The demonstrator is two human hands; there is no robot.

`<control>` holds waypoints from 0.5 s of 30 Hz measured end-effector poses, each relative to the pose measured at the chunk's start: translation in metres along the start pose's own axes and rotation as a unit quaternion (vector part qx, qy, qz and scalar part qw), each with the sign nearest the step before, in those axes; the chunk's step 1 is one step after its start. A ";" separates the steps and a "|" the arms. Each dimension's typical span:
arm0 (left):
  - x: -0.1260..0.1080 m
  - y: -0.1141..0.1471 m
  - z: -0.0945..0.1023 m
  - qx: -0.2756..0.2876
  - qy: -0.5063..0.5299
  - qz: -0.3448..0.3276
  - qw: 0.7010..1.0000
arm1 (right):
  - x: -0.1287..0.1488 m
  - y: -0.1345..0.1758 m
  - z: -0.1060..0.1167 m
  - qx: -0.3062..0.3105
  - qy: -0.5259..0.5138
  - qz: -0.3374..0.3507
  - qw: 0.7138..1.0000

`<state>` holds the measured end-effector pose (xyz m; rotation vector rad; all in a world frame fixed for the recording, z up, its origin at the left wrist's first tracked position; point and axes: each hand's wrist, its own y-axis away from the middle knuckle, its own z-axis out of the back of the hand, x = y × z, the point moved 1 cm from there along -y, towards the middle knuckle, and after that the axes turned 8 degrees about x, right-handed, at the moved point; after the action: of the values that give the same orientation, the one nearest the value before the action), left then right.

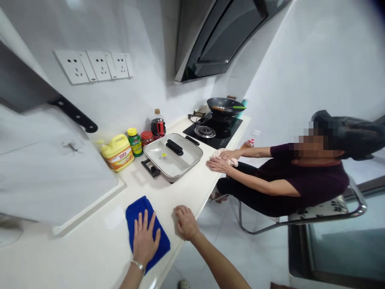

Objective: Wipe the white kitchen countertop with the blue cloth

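My left hand (146, 237), with a bracelet at the wrist, lies palm down with spread fingers on a folded blue cloth (140, 206). The cloth rests flat on the white countertop (99, 245). To its right, my right hand (186, 222) leans on the counter near the front edge, fingers curled in and nothing seen in them. Beyond both hands stands a square electric pan (162, 170) under a glass lid (188, 150) with a black handle.
A yellow detergent jug (118, 153), green bottle (135, 142), red-lidded jar (147, 138) and dark bottle (158, 124) line the wall. Past the pan are a cooktop (221, 138) and wok (225, 105). A seated person (313, 176) presses a pale cloth (233, 161) at the counter edge.
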<state>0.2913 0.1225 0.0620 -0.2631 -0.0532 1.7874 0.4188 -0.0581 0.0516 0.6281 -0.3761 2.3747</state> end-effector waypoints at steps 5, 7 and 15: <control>-0.008 0.064 0.015 0.003 -0.028 -0.010 1.000 | 0.001 0.002 -0.002 -0.002 0.016 -0.001 1.000; 0.000 0.088 0.021 0.007 -0.045 -0.015 0.999 | 0.001 0.003 -0.002 -0.004 0.022 -0.002 1.000; 0.085 0.178 0.037 -0.016 -0.040 0.022 0.999 | 0.014 0.007 -0.021 -0.019 0.051 -0.054 0.997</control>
<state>0.0953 0.1672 0.0540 -0.2184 -0.1342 1.8410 0.3977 -0.0469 0.0407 0.4951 -0.3331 2.2799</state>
